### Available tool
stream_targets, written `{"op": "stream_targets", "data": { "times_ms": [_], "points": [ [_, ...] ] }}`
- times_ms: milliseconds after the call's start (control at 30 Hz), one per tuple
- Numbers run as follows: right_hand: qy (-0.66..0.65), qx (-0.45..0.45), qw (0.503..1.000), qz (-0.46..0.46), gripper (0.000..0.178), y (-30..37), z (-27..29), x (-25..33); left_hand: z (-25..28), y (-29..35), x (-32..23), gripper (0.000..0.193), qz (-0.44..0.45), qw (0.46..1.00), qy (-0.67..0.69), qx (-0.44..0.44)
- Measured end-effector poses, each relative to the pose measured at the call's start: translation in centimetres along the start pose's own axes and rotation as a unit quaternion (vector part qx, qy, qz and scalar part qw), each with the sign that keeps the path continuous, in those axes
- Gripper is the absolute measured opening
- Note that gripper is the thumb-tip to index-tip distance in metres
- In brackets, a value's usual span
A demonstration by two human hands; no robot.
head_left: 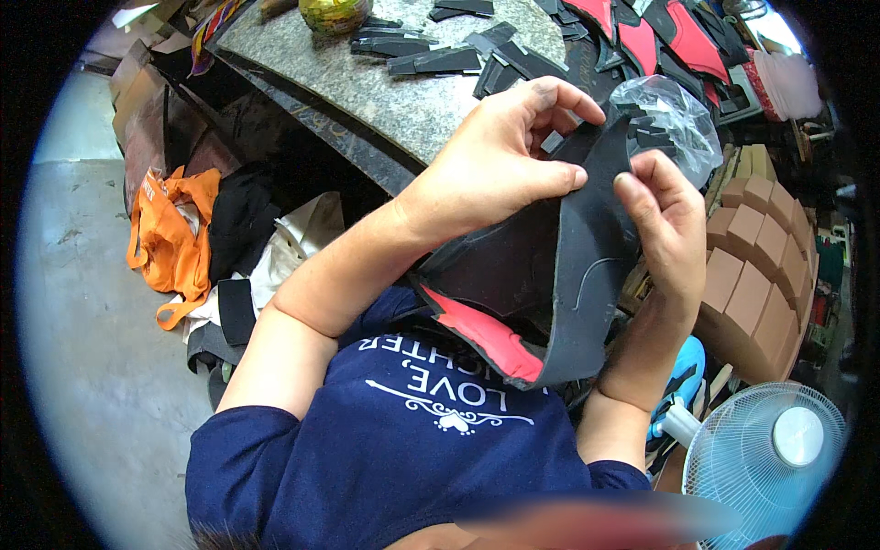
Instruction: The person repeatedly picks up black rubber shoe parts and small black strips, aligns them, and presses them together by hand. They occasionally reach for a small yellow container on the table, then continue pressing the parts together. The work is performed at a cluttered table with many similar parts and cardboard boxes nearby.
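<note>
A black shoe upper [591,275], with a red panel along its lower left side, hangs in front of my chest between my two hands. Its top edge is pinched by my left hand [486,156], thumb on the near face and the other fingers curled behind. A small grey piece [551,142] shows beside those fingers; whether it is fixed to the upper I cannot tell. My right hand [674,220] is closed on the upper's right edge, thumb against bent forefinger. Just beyond it sits a clear plastic bag [692,115] with small black pieces.
Black strips [435,55] lie scattered on a speckled stone tabletop [367,105]. More black and red pieces [692,41] are heaped at the far right. Brown boxes [756,266] and a white fan [765,458] stand to my right. An orange bag [174,229] and cloths are at left.
</note>
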State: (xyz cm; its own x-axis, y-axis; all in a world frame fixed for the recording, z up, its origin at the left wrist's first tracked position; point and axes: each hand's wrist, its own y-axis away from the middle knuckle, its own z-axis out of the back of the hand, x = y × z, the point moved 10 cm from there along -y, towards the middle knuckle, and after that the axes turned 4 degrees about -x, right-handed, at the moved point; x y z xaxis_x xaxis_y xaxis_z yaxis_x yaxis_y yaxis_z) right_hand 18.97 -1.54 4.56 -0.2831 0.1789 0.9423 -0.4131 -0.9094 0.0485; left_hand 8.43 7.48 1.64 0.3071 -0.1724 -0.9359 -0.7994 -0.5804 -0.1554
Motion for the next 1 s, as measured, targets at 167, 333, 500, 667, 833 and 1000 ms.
{"op": "stream_targets", "data": {
  "times_ms": [167, 333, 500, 667, 833, 1000],
  "points": [
    [0.041, -0.065, 0.993, 0.094, 0.016, -0.8, 0.7, 1.1, -0.9, 0.6, 0.1, 0.07, 0.022, 0.997, 0.07, 0.007],
    [0.059, -0.119, 0.983, 0.128, 0.016, -0.4, 0.8, 0.9, -0.8, 0.8, 0.8, 0.061, 0.07, 0.994, 0.083, 0.002],
    [0.106, -0.115, 0.977, 0.146, 0.016, 0.0, 0.7, 1.6, -1.1, 0.9, 1.0, 0.043, 0.085, 0.994, 0.063, 0.013],
    [0.108, -0.119, 0.978, 0.137, 0.015, 0.1, 0.6, 1.6, -1.3, 0.9, 0.8, 0.04, 0.059, 0.995, 0.082, -0.009],
    [0.168, -0.148, 0.952, 0.209, 0.013, 0.9, 0.1, 2.8, -1.1, 0.9, 0.9, 0.028, 0.048, 0.998, -0.044, -0.024],
    [0.197, -0.139, 0.943, 0.23, 0.012, 1.5, -0.3, 3.1, -1.1, 0.9, 1.1, 0.023, 0.052, 0.994, -0.095, -0.012]
  ]
}}
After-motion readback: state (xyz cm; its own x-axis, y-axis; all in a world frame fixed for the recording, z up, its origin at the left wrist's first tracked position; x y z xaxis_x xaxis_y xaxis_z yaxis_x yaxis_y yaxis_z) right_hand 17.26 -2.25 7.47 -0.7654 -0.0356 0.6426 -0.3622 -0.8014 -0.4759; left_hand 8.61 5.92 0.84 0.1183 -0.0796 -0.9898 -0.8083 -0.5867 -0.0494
